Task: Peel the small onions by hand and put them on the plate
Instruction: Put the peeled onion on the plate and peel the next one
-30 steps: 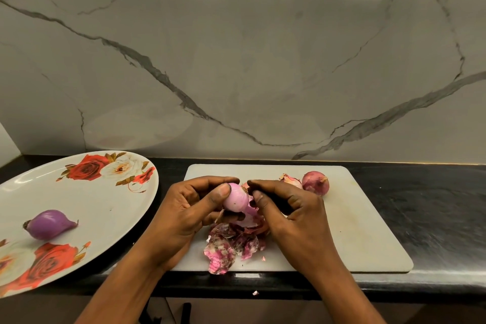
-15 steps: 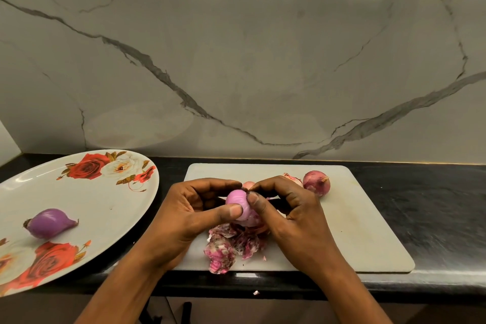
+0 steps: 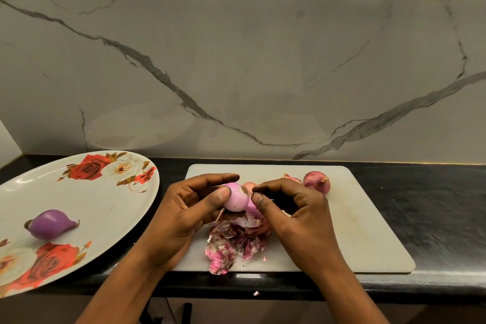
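Over the cutting board (image 3: 368,231) at centre frame, the left hand (image 3: 184,214) grips the onion (image 3: 236,198), since rolled root-end toward the right hand (image 3: 297,214), whose narrowly curled fingers (image 3: 260,201) sit beside it, hold unclear, so peeling seems nearly done.

This is a home kitchen. A polished black stone countertop (image 3: 434,208) runs along a wall clad in a glossy marble-look backsplash (image 3: 263,60) with grey veins. On the counter lies a white cutting board (image 3: 368,231) littered with papery onion skins (image 3: 231,244), with an unpeeled small onion (image 3: 317,181) on it. Beside it sits a rose-patterned dinner plate (image 3: 105,200) bearing a peeled onion (image 3: 50,223). Over the board the left hand (image 3: 184,213) holds a half-peeled onion (image 3: 236,198) and the right hand (image 3: 297,216) picks at its skin: bare-handed food preparation.
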`<state>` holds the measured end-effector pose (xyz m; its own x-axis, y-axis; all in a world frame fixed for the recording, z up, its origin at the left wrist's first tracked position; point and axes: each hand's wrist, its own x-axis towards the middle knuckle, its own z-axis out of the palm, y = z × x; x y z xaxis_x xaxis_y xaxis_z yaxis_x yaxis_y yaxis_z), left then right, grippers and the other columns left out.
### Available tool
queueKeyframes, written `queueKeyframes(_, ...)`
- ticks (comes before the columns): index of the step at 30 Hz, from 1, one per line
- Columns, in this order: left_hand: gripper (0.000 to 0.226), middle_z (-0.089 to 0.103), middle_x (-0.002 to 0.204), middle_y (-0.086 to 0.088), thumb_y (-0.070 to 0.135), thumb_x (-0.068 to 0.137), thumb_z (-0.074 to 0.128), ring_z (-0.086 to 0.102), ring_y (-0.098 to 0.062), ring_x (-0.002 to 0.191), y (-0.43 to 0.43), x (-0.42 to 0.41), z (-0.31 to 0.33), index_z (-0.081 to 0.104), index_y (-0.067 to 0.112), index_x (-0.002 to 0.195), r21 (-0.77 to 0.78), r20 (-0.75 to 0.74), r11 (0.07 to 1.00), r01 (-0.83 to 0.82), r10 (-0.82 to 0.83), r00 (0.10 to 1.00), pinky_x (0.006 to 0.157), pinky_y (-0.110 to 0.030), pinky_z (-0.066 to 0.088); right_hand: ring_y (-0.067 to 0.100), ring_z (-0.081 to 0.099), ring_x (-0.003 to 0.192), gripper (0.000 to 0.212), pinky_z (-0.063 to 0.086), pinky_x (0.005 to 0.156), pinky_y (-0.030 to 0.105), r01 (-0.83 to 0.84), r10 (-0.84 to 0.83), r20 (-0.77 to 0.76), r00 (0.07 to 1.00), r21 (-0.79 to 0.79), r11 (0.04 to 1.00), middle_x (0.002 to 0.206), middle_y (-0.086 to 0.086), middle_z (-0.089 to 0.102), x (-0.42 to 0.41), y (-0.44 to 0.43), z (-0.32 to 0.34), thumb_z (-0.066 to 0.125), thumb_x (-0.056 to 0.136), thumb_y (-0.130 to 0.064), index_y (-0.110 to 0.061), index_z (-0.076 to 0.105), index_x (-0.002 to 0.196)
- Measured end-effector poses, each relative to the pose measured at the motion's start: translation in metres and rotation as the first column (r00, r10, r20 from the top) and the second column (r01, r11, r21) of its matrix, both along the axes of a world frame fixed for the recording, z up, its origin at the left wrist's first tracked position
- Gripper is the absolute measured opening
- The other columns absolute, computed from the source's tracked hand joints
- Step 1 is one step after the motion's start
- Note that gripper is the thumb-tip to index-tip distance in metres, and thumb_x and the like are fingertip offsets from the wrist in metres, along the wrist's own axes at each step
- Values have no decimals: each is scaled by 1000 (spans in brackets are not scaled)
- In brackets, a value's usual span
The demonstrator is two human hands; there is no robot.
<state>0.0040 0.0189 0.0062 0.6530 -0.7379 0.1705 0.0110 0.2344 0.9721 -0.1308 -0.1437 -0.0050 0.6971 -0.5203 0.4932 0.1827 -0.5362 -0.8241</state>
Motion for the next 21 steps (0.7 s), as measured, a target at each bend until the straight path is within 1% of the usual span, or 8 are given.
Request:
queueKeyframes(4, 35, 76, 123, -8, 18, 88, 66, 72, -28, 119, -1, 0, 0, 76, 14, 121, 10, -4, 1000, -12, 12, 1000, 85, -33, 64, 3, 74, 101, 18, 62, 82, 22, -55, 54, -9, 998, -13, 998, 103, -21, 78, 1, 1, 2, 76, 96, -19, -29, 81, 109)
queueKeyframes(7, 34, 77, 121, -9, 21, 87, 67, 73, -30, 116, -1, -2, 1, 79, 17, 118, 22, 4, 1000, -9, 9, 1000, 91, -43, 64, 4, 73, 103, 16, 62, 84, 23, -54, 53, -23, 998, -21, 998, 104, -21, 77, 1, 1, 2, 75, 96, -22, -28, 82, 110)
queueKeyframes(8, 33, 77, 121, -9, 22, 86, 68, 73, -30, 115, -1, -2, 1, 80, 18, 117, 28, 8, 1000, -8, 8, 1000, 91, -44, 64, 5, 73, 103, 16, 62, 84, 23, -52, 51, -30, 998, -22, 998, 104, -20, 77, 1, 0, 1, 74, 97, -21, -27, 81, 109)
queueKeyframes(10, 33, 77, 120, -8, 21, 86, 68, 73, -29, 115, -1, -2, 2, 80, 17, 116, 31, 11, 1000, -1, 0, 1000, 87, -39, 65, 7, 73, 102, 14, 62, 83, 25, -61, 60, -48, 997, -23, 998, 102, -20, 76, 1, 0, 1, 71, 100, -20, -27, 80, 108)
queueKeyframes(12, 31, 78, 120, -7, 22, 85, 68, 74, -27, 114, -1, -3, 2, 81, 19, 113, 36, 18, 999, -2, 1, 1000, 87, -37, 65, 9, 71, 102, 13, 61, 82, 26, -75, 72, -73, 995, -36, 997, 102, -18, 73, 3, 1, 1, 67, 103, -20, -27, 77, 107)
queueKeyframes(15, 31, 79, 116, -4, 23, 85, 68, 75, -25, 111, -2, -4, 4, 79, 18, 113, 49, 37, 999, -18, 16, 999, 82, -34, 66, 10, 68, 103, 11, 58, 82, 23, -74, 68, -86, 994, -73, 995, 101, -15, 69, 4, 2, 1, 62, 105, -22, -25, 72, 108)
queueKeyframes(18, 30, 79, 115, -3, 24, 85, 68, 75, -23, 111, -2, -4, 4, 78, 18, 113, 64, 59, 998, -23, 19, 998, 81, -33, 66, 10, 66, 102, 10, 56, 81, 19, -77, 66, -99, 993, -116, 990, 101, -14, 67, 5, 4, 1, 59, 107, -22, -24, 68, 107)
queueKeyframes(21, 31, 78, 115, -6, 20, 86, 66, 76, -25, 108, -2, -4, 5, 77, 13, 114, 38, 6, 999, -17, 17, 1000, 74, -29, 65, 10, 66, 99, 11, 53, 78, 18, -34, 27, -73, 997, -101, 994, 100, -13, 67, 5, 3, 2, 56, 108, -22, -26, 65, 107)
